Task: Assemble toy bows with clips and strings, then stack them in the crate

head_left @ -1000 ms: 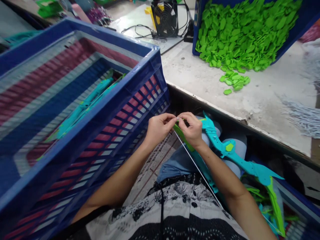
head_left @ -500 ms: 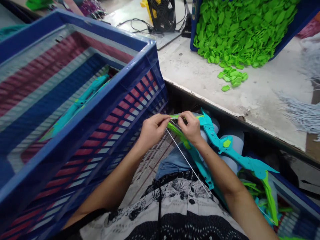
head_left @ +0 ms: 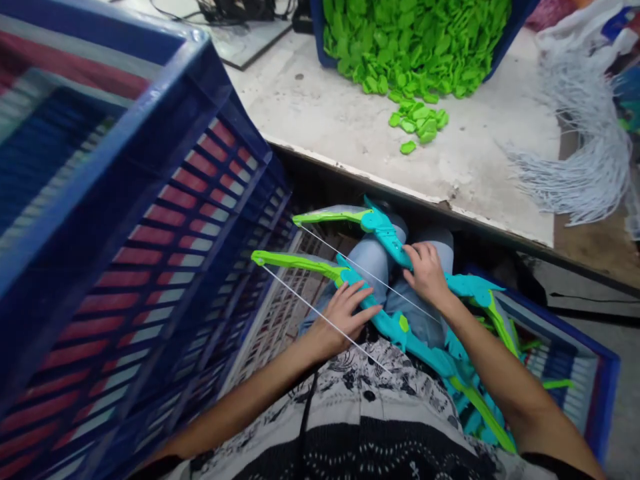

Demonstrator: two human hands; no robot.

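Observation:
Two toy bows in teal with lime-green limbs and white strings lie across my lap. The nearer bow points left, and my left hand rests on its teal middle with fingers stretched out, its string crossing over my hand. My right hand is curled round the teal grip of the farther bow. Both bow tips reach toward the big blue crate on my left.
A worn white table ahead carries a blue bin of small green plastic pieces, a few loose ones and a bundle of white strings. A low blue crate with more bows sits at my right.
My hands were pinching together at a bow's green tip; now they have parted and dropped to the teal middles of two bows. The view has tilted down and to the right.

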